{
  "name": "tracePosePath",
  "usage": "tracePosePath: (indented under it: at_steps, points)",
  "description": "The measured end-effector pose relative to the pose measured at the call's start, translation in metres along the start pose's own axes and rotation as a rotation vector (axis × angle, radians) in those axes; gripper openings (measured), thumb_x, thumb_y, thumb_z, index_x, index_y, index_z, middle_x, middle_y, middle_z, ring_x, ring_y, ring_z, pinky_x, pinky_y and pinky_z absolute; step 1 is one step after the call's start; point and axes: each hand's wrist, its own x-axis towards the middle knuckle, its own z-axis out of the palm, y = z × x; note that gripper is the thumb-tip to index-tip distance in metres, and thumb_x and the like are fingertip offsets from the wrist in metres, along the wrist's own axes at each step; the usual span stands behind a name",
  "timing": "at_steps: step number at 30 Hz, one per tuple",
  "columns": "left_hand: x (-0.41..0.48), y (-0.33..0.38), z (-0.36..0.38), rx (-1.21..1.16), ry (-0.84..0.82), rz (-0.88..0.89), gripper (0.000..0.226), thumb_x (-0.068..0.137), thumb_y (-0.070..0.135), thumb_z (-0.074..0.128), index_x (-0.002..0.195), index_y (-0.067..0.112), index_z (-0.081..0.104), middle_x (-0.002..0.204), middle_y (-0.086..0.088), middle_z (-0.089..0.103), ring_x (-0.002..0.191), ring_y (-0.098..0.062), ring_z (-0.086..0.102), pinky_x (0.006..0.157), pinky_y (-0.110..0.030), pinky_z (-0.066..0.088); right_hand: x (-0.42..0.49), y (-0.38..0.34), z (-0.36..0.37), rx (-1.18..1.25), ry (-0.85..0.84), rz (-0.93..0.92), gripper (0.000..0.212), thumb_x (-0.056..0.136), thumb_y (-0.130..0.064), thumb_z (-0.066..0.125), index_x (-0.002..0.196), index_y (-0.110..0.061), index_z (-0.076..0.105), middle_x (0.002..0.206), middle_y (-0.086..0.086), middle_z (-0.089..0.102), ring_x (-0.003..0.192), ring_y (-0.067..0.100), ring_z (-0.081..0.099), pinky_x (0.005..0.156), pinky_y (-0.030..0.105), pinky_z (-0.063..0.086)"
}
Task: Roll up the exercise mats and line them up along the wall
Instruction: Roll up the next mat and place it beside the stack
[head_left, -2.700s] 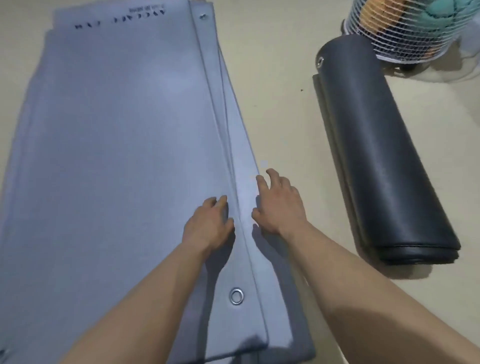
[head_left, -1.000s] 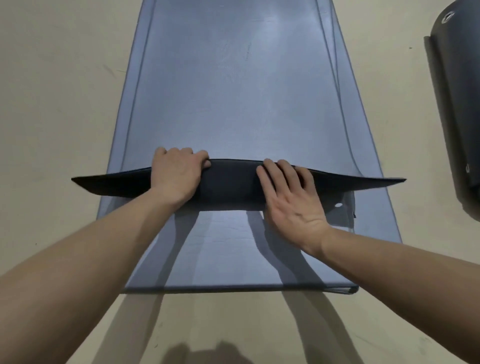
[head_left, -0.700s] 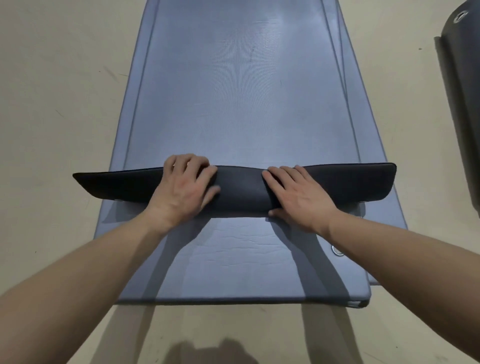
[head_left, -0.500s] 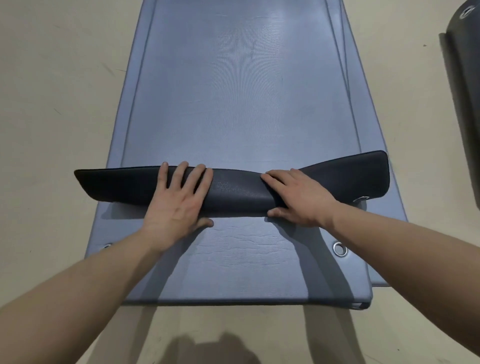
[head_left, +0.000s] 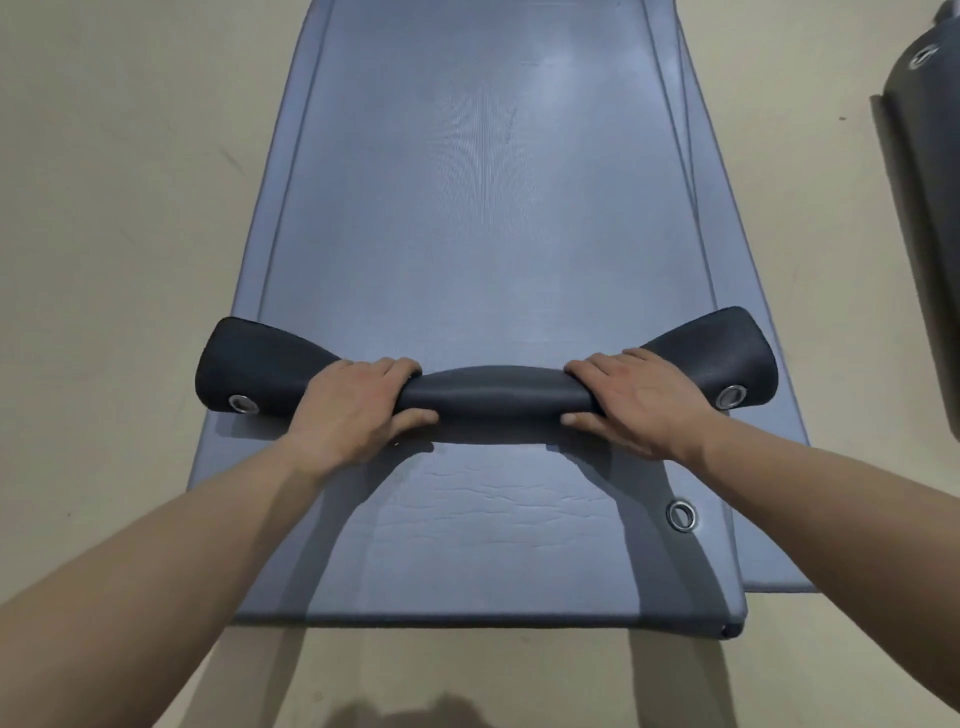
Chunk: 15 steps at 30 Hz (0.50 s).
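Mat roll (head_left: 493, 400), dark, ribbed, ends flared; left hand (head_left: 353, 410), right hand (head_left: 641, 405) grip it.

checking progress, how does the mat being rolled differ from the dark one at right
The mat being rolled has only a thin roll started, the rest flat; the dark mat at right looks fully rolled and thick. Left hand and right hand grip the first; the second lies untouched. Both have metal eyelets.
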Motion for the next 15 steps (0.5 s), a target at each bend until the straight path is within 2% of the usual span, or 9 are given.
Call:
tracePosePath:
  at_steps: [2, 4, 6, 8, 10, 13, 15]
  points:
    - [0.008, -0.005, -0.016, -0.019, -0.085, -0.027, 0.070, 0.085, 0.086, 0.025, 0.120, 0.034, 0.056, 0.105, 0.010, 0.070, 0.091, -0.019, 0.066, 0.076, -0.037, 0.049, 0.001, 0.004, -0.012, 0.151, -0.042, 0.024, 0.077, 0.088, -0.085, 0.021, 0.131, -0.029, 0.052, 0.121, -0.004, 0.064, 0.106, 0.024, 0.062, 0.089, 0.039, 0.045]
    - [0.014, -0.009, -0.025, -0.027, -0.146, -0.035, 0.075, 0.079, 0.090, 0.018, 0.111, 0.034, 0.058, 0.096, 0.008, 0.069, 0.086, -0.020, 0.064, 0.074, -0.039, 0.049, 0.002, 0.006, -0.022, 0.294, -0.100, 0.069, 0.069, 0.087, -0.084, 0.034, 0.126, -0.032, 0.058, 0.110, -0.004, 0.064, 0.109, 0.020, 0.057, 0.084, 0.037, 0.045]
    - [0.019, -0.012, -0.029, -0.062, -0.187, -0.048, 0.076, 0.077, 0.091, 0.018, 0.105, 0.033, 0.059, 0.090, 0.004, 0.068, 0.082, -0.021, 0.062, 0.075, -0.041, 0.050, 0.003, 0.004, -0.023, 0.199, -0.039, 0.090, 0.075, 0.085, -0.087, 0.029, 0.126, -0.036, 0.064, 0.112, -0.005, 0.065, 0.113, 0.018, 0.051, 0.084, 0.037, 0.045]
    - [0.026, -0.013, -0.032, -0.105, -0.231, -0.065, 0.075, 0.076, 0.091, 0.020, 0.102, 0.034, 0.060, 0.088, 0.004, 0.067, 0.080, -0.020, 0.061, 0.076, -0.041, 0.051, 0.002, -0.001, -0.019, 0.039, 0.084, 0.142, 0.087, 0.084, -0.090, 0.013, 0.124, -0.035, 0.066, 0.115, -0.003, 0.066, 0.109, 0.021, 0.057, 0.084, 0.038, 0.046]
    - [0.033, -0.014, -0.036, -0.143, -0.290, -0.083, 0.071, 0.076, 0.091, 0.023, 0.099, 0.035, 0.060, 0.087, 0.005, 0.066, 0.079, -0.017, 0.061, 0.075, -0.040, 0.050, 0.003, -0.006, -0.016, 0.030, 0.111, 0.195, 0.094, 0.080, -0.091, 0.002, 0.112, -0.029, 0.065, 0.102, -0.002, 0.065, 0.098, 0.024, 0.062, 0.076, 0.038, 0.046]
    - [0.041, -0.016, -0.041, -0.150, -0.326, -0.110, 0.070, 0.079, 0.089, 0.023, 0.101, 0.034, 0.060, 0.090, 0.004, 0.067, 0.081, -0.018, 0.061, 0.072, -0.039, 0.047, 0.018, 0.003, -0.024, 0.060, 0.074, 0.230, 0.084, 0.075, -0.091, 0.004, 0.085, -0.025, 0.054, 0.082, -0.002, 0.055, 0.079, 0.027, 0.058, 0.067, 0.038, 0.040]
    - [0.041, -0.013, -0.037, -0.072, -0.191, -0.132, 0.069, 0.086, 0.085, 0.022, 0.106, 0.032, 0.060, 0.094, 0.003, 0.069, 0.084, -0.022, 0.062, 0.071, -0.039, 0.047, 0.034, 0.015, -0.035, 0.096, 0.023, 0.241, 0.079, 0.077, -0.093, 0.012, 0.076, -0.025, 0.052, 0.074, -0.002, 0.054, 0.072, 0.027, 0.055, 0.066, 0.038, 0.040]
